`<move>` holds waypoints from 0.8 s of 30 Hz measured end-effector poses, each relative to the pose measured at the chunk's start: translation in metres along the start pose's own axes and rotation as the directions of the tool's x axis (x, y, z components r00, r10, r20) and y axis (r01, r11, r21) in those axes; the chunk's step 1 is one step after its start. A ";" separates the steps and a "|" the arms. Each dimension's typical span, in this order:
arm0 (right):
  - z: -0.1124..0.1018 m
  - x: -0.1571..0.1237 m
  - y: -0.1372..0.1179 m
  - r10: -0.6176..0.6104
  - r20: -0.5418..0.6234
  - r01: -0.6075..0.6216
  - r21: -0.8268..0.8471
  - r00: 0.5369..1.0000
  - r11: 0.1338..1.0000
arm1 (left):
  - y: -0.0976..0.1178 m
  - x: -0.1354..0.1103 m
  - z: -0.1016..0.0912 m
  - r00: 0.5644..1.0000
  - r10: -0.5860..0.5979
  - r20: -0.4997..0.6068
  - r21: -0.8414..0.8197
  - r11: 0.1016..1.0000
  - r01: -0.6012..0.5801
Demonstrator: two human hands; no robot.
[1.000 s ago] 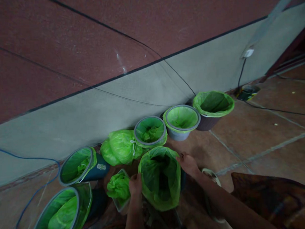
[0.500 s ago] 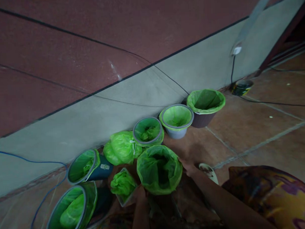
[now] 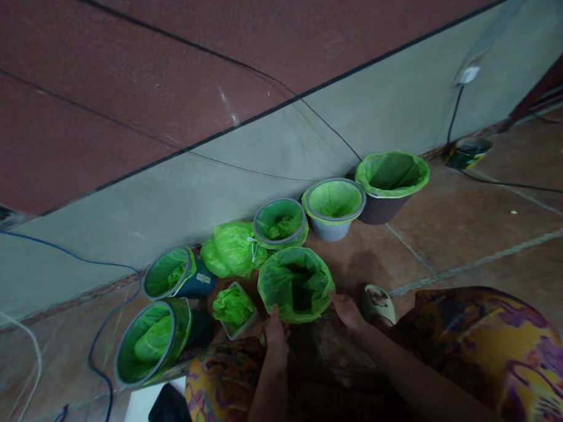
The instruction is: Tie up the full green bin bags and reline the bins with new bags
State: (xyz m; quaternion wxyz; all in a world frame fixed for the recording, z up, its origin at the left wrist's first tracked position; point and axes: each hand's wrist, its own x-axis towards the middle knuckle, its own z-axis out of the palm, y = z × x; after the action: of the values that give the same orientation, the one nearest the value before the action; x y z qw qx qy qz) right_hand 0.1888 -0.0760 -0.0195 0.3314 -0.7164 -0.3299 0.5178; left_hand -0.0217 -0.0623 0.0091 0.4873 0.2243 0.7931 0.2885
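Note:
A trash bin lined with a green bag stands between my hands, the bag folded over its rim. My left hand grips the bag's edge at the near left of the rim, thumb on top. At the right side, my right hand has its fingers closed on the bag's edge. The inside of the bag is dark, and the bin's body is mostly hidden. Left of it stands a small square container with a crumpled green bag in it.
Along the wall stand a grey-rimmed bin, a pale grey bin and a brown bin, all lined green. Filled green bags lean there. Two dark bins lie tilted left, near a blue cable. A phone lies bottom left.
The view has shifted, bringing the phone and a white cable into sight. My hands stay at the lined bin's rim, and my left thumb now shows over its near edge.

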 end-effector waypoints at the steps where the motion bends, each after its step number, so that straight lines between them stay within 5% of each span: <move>1: 0.003 -0.006 0.000 0.038 0.011 -0.039 0.045 0.999 0.998 | -0.003 -0.005 0.003 0.999 -0.035 0.013 -0.053 0.998 0.036; 12: 0.004 -0.017 -0.012 0.313 0.130 -0.329 0.565 0.941 0.757 | -0.014 -0.005 0.005 0.998 -0.061 0.029 -0.393 0.917 0.067; 18: 0.008 -0.008 0.008 0.256 0.056 -0.250 0.487 0.965 0.837 | -0.033 0.004 0.004 0.992 -0.113 -0.059 -0.344 0.935 0.086; 24: 0.017 0.004 0.018 0.103 -0.009 -0.092 0.387 0.995 0.917 | -0.036 0.018 0.007 0.992 0.022 -0.121 -0.099 0.995 -0.034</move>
State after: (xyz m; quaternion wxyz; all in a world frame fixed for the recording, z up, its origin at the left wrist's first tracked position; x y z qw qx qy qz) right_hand 0.1760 -0.0810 -0.0404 0.4446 -0.6602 -0.1804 0.5779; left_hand -0.0259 -0.0751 -0.0292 0.4455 0.1930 0.8020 0.3479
